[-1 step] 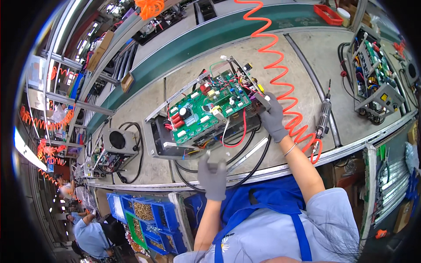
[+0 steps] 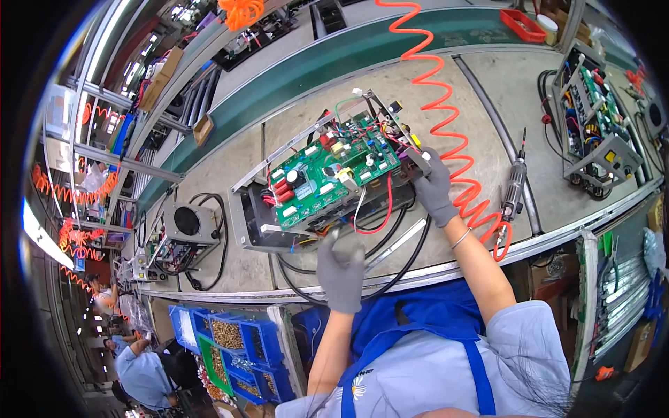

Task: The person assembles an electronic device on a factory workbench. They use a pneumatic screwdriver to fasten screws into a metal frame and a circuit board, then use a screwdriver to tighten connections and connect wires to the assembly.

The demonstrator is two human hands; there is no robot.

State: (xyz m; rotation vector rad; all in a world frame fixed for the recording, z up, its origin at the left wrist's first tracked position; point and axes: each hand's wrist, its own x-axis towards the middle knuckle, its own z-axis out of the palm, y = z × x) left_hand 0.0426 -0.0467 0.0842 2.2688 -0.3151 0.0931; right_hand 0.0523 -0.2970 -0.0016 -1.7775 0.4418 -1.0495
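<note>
An open metal chassis lies at an angle on the bench, a green circuit board with red, white and black components on top. My right hand, in a grey glove, is closed on the right end of the chassis, by its end panel; some fingertips are hidden behind it. In front of the near side, my gloved left hand is raised, thumb and fingers apart, with nothing visible in it. A red wire and a white wire loop down from the board between my hands. Black cables run beneath them.
A coiled orange air hose hangs to a power screwdriver at right. Other open units stand at the far right and left. Blue bins of small brass-coloured parts sit below the bench edge. A person works at lower left.
My left hand has shifted slightly up toward the chassis. My right hand and the chassis stay as they were.
</note>
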